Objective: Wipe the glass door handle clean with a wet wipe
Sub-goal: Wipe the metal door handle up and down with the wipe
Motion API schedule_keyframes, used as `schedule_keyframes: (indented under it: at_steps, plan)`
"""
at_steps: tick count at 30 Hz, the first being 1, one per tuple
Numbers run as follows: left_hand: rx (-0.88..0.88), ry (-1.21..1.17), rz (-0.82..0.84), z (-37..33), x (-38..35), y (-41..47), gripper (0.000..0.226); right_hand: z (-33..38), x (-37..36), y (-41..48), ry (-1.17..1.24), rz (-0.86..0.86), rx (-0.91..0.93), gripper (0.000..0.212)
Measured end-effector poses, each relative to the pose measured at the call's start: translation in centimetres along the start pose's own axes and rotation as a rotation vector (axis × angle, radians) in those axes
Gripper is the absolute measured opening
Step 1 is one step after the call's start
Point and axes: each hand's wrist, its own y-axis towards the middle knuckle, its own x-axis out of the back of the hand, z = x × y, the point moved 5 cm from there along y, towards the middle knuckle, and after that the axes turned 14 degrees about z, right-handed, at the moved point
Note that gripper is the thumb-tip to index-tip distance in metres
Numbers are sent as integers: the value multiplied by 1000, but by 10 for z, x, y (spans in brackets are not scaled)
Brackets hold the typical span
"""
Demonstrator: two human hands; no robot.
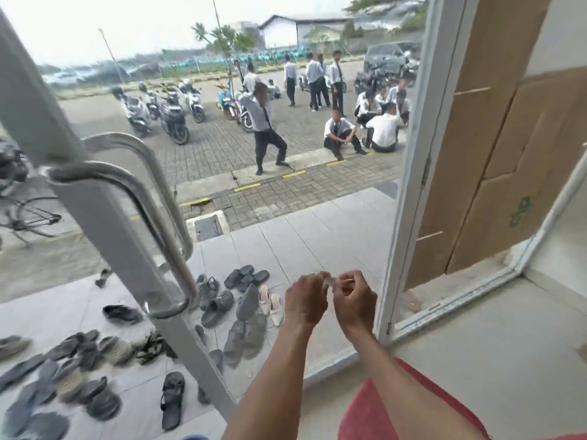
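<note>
Wiping not begun, I judge. Left hand [306,301] and right hand [354,301], fingers curled, pinch a small pale wet wipe [330,282] (blurred, probably being unfolded) right of the curved steel door handle [104,173], well apart.

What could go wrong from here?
1. The left hand and right hand pinch a small pale wipe in mid-air; it could slip to the floor.
2. Neither hand steadies the open glass door; pressing on the handle may swing it.
</note>
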Motion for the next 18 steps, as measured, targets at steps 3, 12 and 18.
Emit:
schedule_keyframes:
  at_steps: [3,12,18]
  plan:
    - [1,45,-113,19,98,-23,27,97,-27,-3,32,19,146,11]
    - [74,67,-383,77,343,-102,23,340,-91,-41,109,84,534,14]
    - [159,-223,-462,124,404,-144,27,401,-122,-66,122,188,634,22]
